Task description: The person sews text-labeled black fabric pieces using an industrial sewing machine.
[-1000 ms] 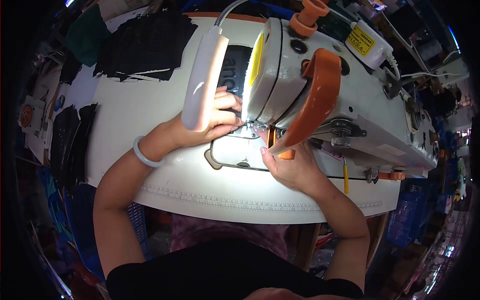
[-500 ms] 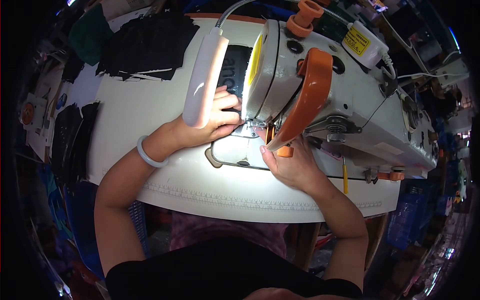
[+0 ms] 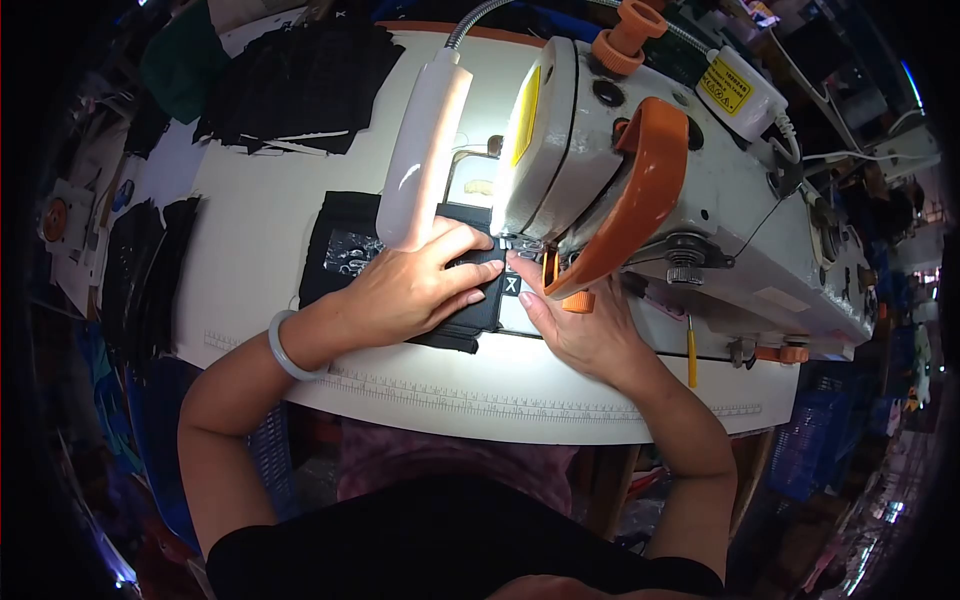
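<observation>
A black cloth piece (image 3: 335,225) with a pale print lies left of the sewing machine's (image 3: 590,130) needle area, its right edge at the presser foot (image 3: 520,245). My left hand (image 3: 425,280) rests on the cloth, fingers spread and lying flat, the fingertips close to that edge. A small black label (image 3: 512,284) with a white mark shows at the cloth's right edge. Beside it is my right hand (image 3: 590,325), index finger stretched toward the presser foot and thumb apart, just right of the label. The orange guard hides part of its other fingers.
A white stick lamp (image 3: 425,150) hangs over the cloth. Black fabric piles (image 3: 300,90) lie at the back left. A yellow-handled tool (image 3: 691,355) lies right of my right hand. A printed ruler (image 3: 480,402) runs along the table's front edge.
The black cloth has come from behind the needle area to the left and front, and its print faces differently. My left hand moved left and nearer me with it. The small label has come into view.
</observation>
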Demonstrator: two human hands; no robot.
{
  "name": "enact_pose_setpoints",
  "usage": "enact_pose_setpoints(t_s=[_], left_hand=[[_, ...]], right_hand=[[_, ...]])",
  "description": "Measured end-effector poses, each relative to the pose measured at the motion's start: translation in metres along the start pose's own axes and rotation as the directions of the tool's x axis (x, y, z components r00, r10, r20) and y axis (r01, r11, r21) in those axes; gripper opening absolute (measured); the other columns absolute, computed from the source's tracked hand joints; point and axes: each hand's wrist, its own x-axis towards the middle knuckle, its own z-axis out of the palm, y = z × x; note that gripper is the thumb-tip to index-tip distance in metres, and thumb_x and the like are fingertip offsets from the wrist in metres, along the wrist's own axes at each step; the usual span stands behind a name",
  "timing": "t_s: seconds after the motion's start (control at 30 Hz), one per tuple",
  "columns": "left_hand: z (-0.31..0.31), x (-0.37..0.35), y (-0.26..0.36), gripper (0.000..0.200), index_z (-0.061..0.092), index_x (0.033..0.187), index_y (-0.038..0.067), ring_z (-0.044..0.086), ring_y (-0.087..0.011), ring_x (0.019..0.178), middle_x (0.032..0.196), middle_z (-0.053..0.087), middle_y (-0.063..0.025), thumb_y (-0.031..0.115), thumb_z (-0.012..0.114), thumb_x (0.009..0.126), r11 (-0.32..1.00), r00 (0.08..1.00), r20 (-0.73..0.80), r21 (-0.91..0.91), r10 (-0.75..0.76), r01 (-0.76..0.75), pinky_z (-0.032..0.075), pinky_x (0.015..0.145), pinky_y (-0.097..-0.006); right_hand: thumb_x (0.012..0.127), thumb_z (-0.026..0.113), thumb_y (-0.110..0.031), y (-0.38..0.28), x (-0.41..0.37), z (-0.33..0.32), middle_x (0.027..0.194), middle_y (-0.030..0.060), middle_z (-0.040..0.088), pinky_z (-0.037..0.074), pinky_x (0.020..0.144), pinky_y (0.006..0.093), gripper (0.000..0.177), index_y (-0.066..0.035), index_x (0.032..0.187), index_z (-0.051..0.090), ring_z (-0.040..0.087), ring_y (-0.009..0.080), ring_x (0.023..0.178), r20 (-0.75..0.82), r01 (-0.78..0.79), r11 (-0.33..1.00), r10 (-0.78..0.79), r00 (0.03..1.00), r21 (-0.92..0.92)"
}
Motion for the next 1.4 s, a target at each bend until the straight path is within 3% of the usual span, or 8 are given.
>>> enact_pose_setpoints(t_s=[0.23,0.47,0.63,0.73,1.03,1.13,1.27,1.4], left_hand=[[0.007,0.002,0.008,0.035,0.069,0.12,0.005,0.059,-0.0306,0.111,0.119,0.061,-0.0123,0.021,0.073,0.089,0.991,0.999,0.019,0.128,-0.044,0.042,0.05,0.1,-0.0457],[-0.029,-0.006,0.017,0.041,0.067,0.123,0.004,0.053,-0.0308,0.131,0.134,0.059,-0.0118,0.02,0.073,0.086,0.994,0.986,0.156,0.107,-0.05,0.034,0.042,0.11,-0.0502],[-0.033,-0.019,0.021,0.042,0.067,0.124,0.004,0.05,-0.0289,0.138,0.142,0.058,-0.0129,0.015,0.07,0.084,0.978,0.975,0.2,0.204,-0.096,0.054,0.04,0.113,-0.049],[-0.016,-0.016,0.019,0.039,0.068,0.122,0.003,0.056,-0.0275,0.131,0.136,0.062,-0.0129,0.011,0.065,0.084,0.906,0.973,0.146,0.361,0.178,-0.22,0.043,0.11,-0.0449],[-0.016,-0.001,0.026,0.033,0.071,0.115,0.001,0.064,-0.0247,0.118,0.123,0.069,-0.0091,0.01,0.063,0.085,0.927,0.965,0.171,0.284,0.201,-0.243,0.05,0.101,-0.037],[-0.012,-0.004,0.024,0.032,0.071,0.114,0.002,0.065,-0.0248,0.116,0.119,0.07,-0.0087,0.01,0.063,0.084,0.95,0.977,0.095,0.232,0.192,-0.209,0.05,0.101,-0.0378],[-0.005,-0.005,0.019,0.03,0.072,0.112,0.002,0.065,-0.0252,0.115,0.114,0.07,-0.0086,0.01,0.064,0.084,0.959,0.982,0.049,0.212,0.182,-0.188,0.051,0.099,-0.0377],[-0.004,-0.004,0.019,0.028,0.073,0.109,0.002,0.066,-0.0259,0.113,0.112,0.07,-0.0087,0.01,0.064,0.083,0.956,0.986,0.021,0.241,0.166,-0.166,0.053,0.097,-0.0377]], right_hand=[[0.096,0.064,-0.023,-0.001,0.002,-0.002,0.12,0.0173,0.059,0.037,0.106,0.0502,0.042,-0.017,0.137,0.064,0.051,0.0349,0.118,0.007,0.031,0.999,-0.031,0.999,0.018],[0.092,0.069,-0.017,0.008,-0.008,-0.001,0.111,0.0133,0.064,0.046,0.096,0.0442,0.04,-0.014,0.132,0.067,0.06,0.0336,0.104,-0.224,0.238,0.967,-0.252,0.942,-0.086],[0.092,0.068,-0.016,0.005,-0.008,-0.009,0.111,0.0128,0.065,0.049,0.09,0.0439,0.035,-0.012,0.127,0.068,0.062,0.0324,0.101,-0.213,0.223,0.97,-0.239,0.947,-0.099],[0.093,0.067,-0.017,0.0,0.001,-0.007,0.108,0.0121,0.067,0.05,0.089,0.0446,0.03,-0.01,0.122,0.069,0.063,0.0308,0.102,-0.194,0.245,0.962,-0.265,0.945,-0.119],[0.095,0.067,-0.02,0.001,0.008,-0.006,0.103,0.0125,0.067,0.052,0.086,0.0413,0.024,-0.008,0.116,0.07,0.065,0.0304,0.098,-0.106,0.124,0.99,-0.13,0.986,-0.066],[0.095,0.069,-0.02,0.0,-0.001,-0.01,0.103,0.0129,0.067,0.053,0.087,0.0402,0.021,-0.005,0.11,0.071,0.065,0.03,0.097,-0.168,0.409,0.906,-0.423,0.891,-0.11],[0.093,0.072,-0.016,-0.005,-0.007,-0.011,0.103,0.0123,0.066,0.052,0.087,0.0404,0.02,-0.007,0.111,0.072,0.064,0.0293,0.098,-0.112,0.332,0.931,-0.318,0.942,0.152],[0.091,0.073,-0.012,-0.005,0.0,-0.015,0.101,0.0119,0.067,0.053,0.083,0.0403,0.02,-0.007,0.111,0.072,0.066,0.0286,0.093,-0.211,0.432,0.902,-0.42,0.883,0.009]])
